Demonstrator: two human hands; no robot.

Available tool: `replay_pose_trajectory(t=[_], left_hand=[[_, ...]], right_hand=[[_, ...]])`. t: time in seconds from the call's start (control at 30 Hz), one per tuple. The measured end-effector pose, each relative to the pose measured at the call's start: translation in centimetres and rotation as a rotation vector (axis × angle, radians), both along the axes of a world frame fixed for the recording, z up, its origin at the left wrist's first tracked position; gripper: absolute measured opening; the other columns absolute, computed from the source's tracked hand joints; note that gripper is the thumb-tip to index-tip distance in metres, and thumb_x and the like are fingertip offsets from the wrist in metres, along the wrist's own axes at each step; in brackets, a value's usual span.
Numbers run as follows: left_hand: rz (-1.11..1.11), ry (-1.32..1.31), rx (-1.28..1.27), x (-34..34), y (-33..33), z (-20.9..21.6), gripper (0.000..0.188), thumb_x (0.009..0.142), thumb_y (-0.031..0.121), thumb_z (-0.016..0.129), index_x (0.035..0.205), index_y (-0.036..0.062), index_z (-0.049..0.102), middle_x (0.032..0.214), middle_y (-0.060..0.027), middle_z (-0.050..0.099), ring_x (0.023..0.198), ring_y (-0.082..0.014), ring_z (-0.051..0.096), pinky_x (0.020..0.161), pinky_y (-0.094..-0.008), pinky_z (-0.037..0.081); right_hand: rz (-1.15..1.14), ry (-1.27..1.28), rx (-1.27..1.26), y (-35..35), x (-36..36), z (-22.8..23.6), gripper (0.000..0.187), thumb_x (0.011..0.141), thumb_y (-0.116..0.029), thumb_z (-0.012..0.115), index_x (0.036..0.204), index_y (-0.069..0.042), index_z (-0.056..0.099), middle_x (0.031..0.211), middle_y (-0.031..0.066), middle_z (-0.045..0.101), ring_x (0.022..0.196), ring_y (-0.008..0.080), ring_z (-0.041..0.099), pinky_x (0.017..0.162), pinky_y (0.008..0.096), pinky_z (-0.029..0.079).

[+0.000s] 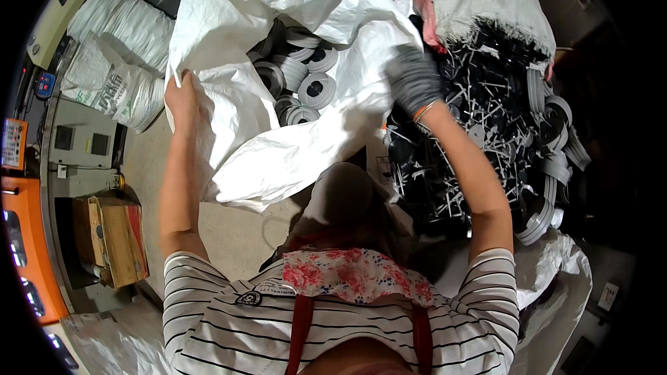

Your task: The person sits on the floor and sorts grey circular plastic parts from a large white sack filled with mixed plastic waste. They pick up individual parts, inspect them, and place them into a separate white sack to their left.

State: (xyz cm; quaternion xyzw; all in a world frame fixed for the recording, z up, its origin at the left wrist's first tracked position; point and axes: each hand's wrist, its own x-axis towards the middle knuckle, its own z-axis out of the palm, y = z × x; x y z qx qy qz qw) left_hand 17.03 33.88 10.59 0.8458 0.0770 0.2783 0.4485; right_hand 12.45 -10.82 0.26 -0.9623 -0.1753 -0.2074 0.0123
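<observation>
A large white woven sack (pixel 274 160) gapes in front of me, its rim spread wide. Inside it lie several round grey plastic discs (pixel 317 90) with black centres. My bare left hand (pixel 183 101) is closed on the left edge of the sack, fingers folded over the material. On the other side, my right hand (pixel 415 80) wears a dark grey glove and is smeared by motion. It is over the right rim of the sack; whether it grips the rim or anything else cannot be made out.
To the right is a heap of black and grey plastic pieces (pixel 472 139), with stacked grey discs (pixel 549 187) at its outer edge. A frayed white sack (pixel 486 0) lies beyond it. Full white sacks (pixel 118 35), a cardboard box (pixel 118 239) and an orange machine (pixel 24 250) stand left.
</observation>
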Motion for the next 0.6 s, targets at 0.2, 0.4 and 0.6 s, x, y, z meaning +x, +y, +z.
replay_pose_trajectory(t=[0.2,0.4,0.6], left_hand=[[-0.044,0.051,0.004,-2.0,-0.7,-1.7,0.034,0.080,0.025,0.062,0.096,-0.0049,0.062,0.084,-0.0125,0.065,0.074,-0.0196,0.057,0.071,-0.0319,0.045],[0.140,-0.041,0.544,-2.8,-2.4,-5.8,0.057,0.078,0.037,0.067,0.114,-0.0054,0.054,0.103,-0.0219,0.062,0.089,-0.0313,0.061,0.082,-0.0366,0.047],[-0.137,0.098,0.087,-6.9,-4.8,-8.0,0.054,0.078,0.030,0.067,0.115,-0.0064,0.054,0.109,-0.0243,0.060,0.097,-0.0339,0.058,0.082,-0.0420,0.045]], right_hand=[[0.337,0.525,-0.193,8.8,-8.3,-1.9,0.027,0.077,-0.030,0.056,0.094,-0.012,0.066,0.101,0.0036,0.063,0.099,0.0263,0.056,0.101,0.0622,0.018],[0.070,0.463,-0.006,3.5,-14.0,-5.6,0.027,0.073,-0.027,0.060,0.093,-0.009,0.066,0.095,0.0093,0.065,0.096,0.0282,0.058,0.096,0.0496,0.035],[-0.200,0.317,0.042,-4.7,-20.8,1.5,0.030,0.069,-0.024,0.062,0.090,-0.003,0.065,0.088,0.0177,0.064,0.086,0.0339,0.061,0.080,0.0394,0.049]])
